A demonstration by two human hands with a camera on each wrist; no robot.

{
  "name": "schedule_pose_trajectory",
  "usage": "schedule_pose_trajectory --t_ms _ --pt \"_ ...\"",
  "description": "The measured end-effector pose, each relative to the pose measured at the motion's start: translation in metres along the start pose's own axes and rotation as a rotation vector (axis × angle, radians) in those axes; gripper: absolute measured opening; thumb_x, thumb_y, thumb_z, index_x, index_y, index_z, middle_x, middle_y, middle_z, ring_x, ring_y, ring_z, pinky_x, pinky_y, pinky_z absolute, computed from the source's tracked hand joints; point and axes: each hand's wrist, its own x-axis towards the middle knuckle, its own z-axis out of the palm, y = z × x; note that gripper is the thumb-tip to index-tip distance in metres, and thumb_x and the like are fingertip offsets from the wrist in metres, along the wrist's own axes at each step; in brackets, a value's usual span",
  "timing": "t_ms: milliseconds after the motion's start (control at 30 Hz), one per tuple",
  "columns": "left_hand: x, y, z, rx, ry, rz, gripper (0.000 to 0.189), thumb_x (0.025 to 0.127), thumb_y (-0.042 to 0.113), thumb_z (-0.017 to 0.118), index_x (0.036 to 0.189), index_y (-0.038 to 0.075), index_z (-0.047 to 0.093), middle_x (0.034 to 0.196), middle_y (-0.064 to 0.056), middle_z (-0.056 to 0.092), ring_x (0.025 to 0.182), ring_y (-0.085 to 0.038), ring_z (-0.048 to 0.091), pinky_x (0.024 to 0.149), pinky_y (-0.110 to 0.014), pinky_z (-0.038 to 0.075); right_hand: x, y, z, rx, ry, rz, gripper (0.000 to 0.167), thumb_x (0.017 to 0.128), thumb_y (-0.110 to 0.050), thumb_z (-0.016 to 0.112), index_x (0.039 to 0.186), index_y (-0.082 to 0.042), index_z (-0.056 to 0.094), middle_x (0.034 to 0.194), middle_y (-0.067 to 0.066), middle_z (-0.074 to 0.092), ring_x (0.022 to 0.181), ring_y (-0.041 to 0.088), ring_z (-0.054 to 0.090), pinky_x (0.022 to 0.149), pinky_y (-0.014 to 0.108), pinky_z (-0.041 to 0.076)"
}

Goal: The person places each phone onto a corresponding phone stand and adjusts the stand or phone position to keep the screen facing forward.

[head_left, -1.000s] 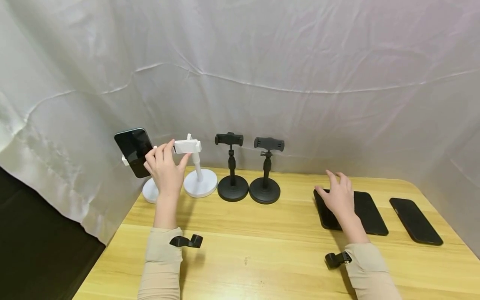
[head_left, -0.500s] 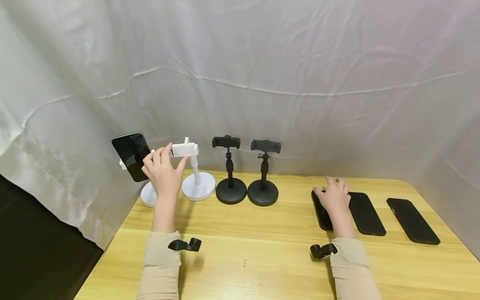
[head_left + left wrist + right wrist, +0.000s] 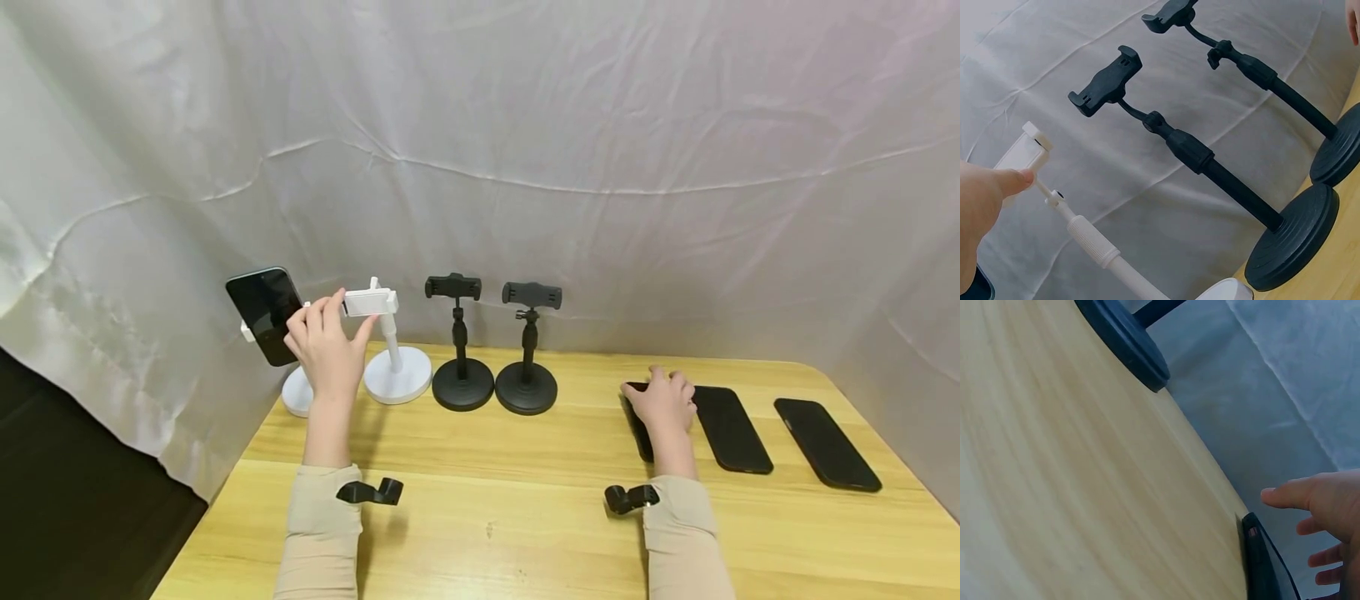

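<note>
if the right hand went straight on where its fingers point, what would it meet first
Probably the curtain behind the table: in the head view the right hand points toward it, beyond the phone beneath. Depth is unclear; angled down, it could meet the phone or table first.

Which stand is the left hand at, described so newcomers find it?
On the table, find the row of four stands. Take the white stand second from left, left hand gripping its clamp; its white neighbour holds a phone, this one none.
</note>
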Motion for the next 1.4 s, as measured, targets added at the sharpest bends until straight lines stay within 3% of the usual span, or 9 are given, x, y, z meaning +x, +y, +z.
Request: schedule_pose_trajectory --t_ms 900,1400 --pt "0.000 0.001 -0.001 0.002 0.006 -0.002 0.059 0.082 0.038 0.077 0.130 0.007 0.060 0.124 -0.018 0.060 0.115 -0.038 0.040 0.094 -0.055 0.028 0.002 0.004 0.010 -0.087 -0.088 -0.002 0.071 0.095 -0.042 0.055 0.149 -0.001 0.032 0.148 0.039 0.021 0.135 0.058 0.016 0.106 0.067 0.022" --pt "-0.001 0.001 -0.001 0.005 0.007 0.007 0.059 0.083 0.039 0.075 0.131 0.007 0.059 0.123 -0.018 0.060 0.115 -0.039 0.040 0.094 -0.056 0.028 -0.001 -0.001 0.007 -0.103 -0.088 0.037 0.071 0.094 -0.044 0.056 0.148 -0.003 0.034 0.146 0.038 0.024 0.133 0.061 0.018 0.102 0.068 0.024"
